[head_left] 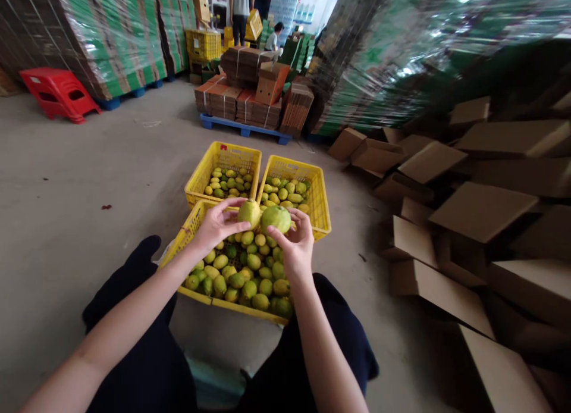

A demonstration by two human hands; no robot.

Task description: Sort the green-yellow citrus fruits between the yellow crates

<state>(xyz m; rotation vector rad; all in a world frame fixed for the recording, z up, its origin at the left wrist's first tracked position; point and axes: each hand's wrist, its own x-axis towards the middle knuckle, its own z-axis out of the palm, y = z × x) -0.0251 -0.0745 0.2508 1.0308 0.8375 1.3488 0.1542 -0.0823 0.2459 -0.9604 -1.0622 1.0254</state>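
Observation:
My left hand (218,224) pinches a yellow-green lemon (249,213) between thumb and fingers. Right beside it, a larger, greener lemon (276,219) is gripped in my right hand (298,241). Both fruits are held up above the near yellow crate (209,300), which is filled with many yellow and green lemons (254,262). Behind it stand two more yellow crates, the left one (191,190) and the right one (323,205), each with lemons in the bottom. My forearms hide parts of the near crate.
Many cardboard boxes (486,210) lie heaped on the right. Bundled flat cartons (223,100) rest on a blue pallet (245,129) ahead. A red stool (60,91) stands at the left by wrapped green stacks (120,38). A person (241,8) stands at the back.

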